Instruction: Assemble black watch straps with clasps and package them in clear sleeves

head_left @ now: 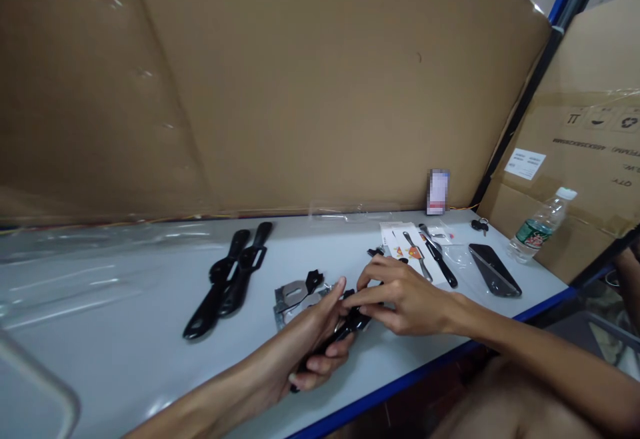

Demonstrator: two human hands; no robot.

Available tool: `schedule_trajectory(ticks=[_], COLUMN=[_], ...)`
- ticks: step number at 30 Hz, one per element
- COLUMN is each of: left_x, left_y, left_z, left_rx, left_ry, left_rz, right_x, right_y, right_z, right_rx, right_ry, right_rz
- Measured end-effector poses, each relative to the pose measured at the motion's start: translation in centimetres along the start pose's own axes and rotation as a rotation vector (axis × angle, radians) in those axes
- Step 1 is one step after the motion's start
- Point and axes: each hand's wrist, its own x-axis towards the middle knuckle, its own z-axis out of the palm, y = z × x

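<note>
A black plastic tool handle (356, 321) lies across the palm of my left hand (320, 346), whose fingers wrap it from below. My right hand (403, 296) is bent over the handle's upper end, its fingertips pinched against it; any small part between them is hidden. Just beyond my left hand are several flat grey metal pieces (293, 292) and a small black part (314, 280), partly covered by that hand. Farther left lie black plastic handles (205, 309) with slotted, wider middles, side by side.
At the right are a printed card (407, 252), a black-handled tool (443, 266), a dark phone (494, 271), keys (480, 226) and a water bottle (540, 229). Another phone (438, 192) leans against the cardboard wall (310, 92). Clear plastic (75, 286) covers the table's left side.
</note>
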Motion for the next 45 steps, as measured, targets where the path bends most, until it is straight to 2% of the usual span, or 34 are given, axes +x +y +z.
schedule_trajectory(ticks=[10, 15, 18, 21, 24, 26, 29, 35, 39, 42, 45], left_x=[0.1, -0.1, -0.3, -0.4, -0.4, -0.4, -0.4, -0.7, -0.8, -0.8, -0.7], left_y=[-0.2, -0.1, 0.0, 0.1, 0.0, 0.0, -0.1, 0.1, 0.3, 0.3, 0.1], left_z=[0.0, 0.0, 0.2, 0.3, 0.1, -0.2, -0.3, 0.0, 0.2, 0.2, 0.1], left_rx=[0.009, 0.058, 0.061, 0.045, 0.009, -0.024, -0.053, -0.053, -0.05, -0.053, -0.06], left_ry=[0.005, -0.022, -0.032, -0.033, -0.071, -0.09, -0.078, -0.066, -0.059, -0.047, -0.048], left_rz=[0.009, 0.026, 0.018, 0.044, 0.067, 0.072, 0.066, 0.067, 0.052, 0.045, 0.06], right_x=[0.0, 0.1, 0.1, 0.1, 0.0, -0.1, -0.3, -0.3, -0.3, -0.2, -0.1], right_y=[0.0, 0.3, 0.5, 0.4, 0.3, 0.4, 0.2, -0.4, -0.2, -0.3, -0.5], right_z=[-1.2, -0.5, 0.2, 0.4, -0.2, -0.6, -0.8, 0.0, 0.1, -0.1, 0.0], right_rx=[-0.065, -0.198, -0.226, -0.035, 0.137, 0.166, 0.122, -0.023, -0.192, -0.146, -0.086], right_ry=[-0.039, -0.019, 0.047, 0.176, 0.286, 0.31, 0.281, 0.089, 0.124, 0.148, 0.106], right_rz=[0.035, 0.001, -0.024, -0.038, 0.064, 0.132, 0.116, -0.015, 0.013, 0.01, -0.01])
